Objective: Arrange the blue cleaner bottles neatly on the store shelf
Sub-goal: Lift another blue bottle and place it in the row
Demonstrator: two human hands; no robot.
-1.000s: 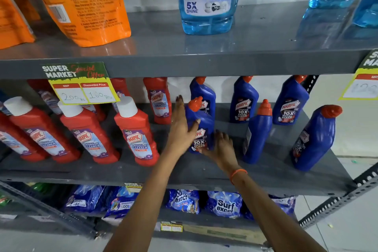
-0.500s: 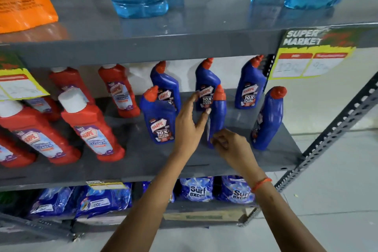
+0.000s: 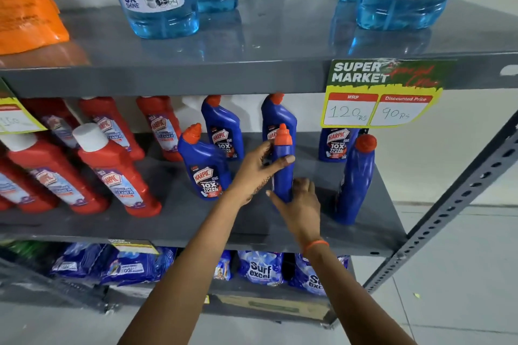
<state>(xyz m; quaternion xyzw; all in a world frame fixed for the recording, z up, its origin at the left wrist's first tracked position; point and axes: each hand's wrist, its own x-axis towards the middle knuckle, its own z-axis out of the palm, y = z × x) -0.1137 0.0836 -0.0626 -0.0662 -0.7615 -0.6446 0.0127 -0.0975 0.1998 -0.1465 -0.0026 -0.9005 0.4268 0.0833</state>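
Hands [image 3: 259, 168] [image 3: 301, 206] clasp one upright blue bottle [image 3: 283, 173].

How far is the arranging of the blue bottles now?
Partly done. The front-left blue bottle stands with its label forward. Both hands, left hand and right hand, grip the middle bottle, which is side-on. The front-right bottle still hides its label.

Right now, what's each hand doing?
Left hand: closed around the upper part of the blue bottle.
Right hand: gripping the same bottle at its base.
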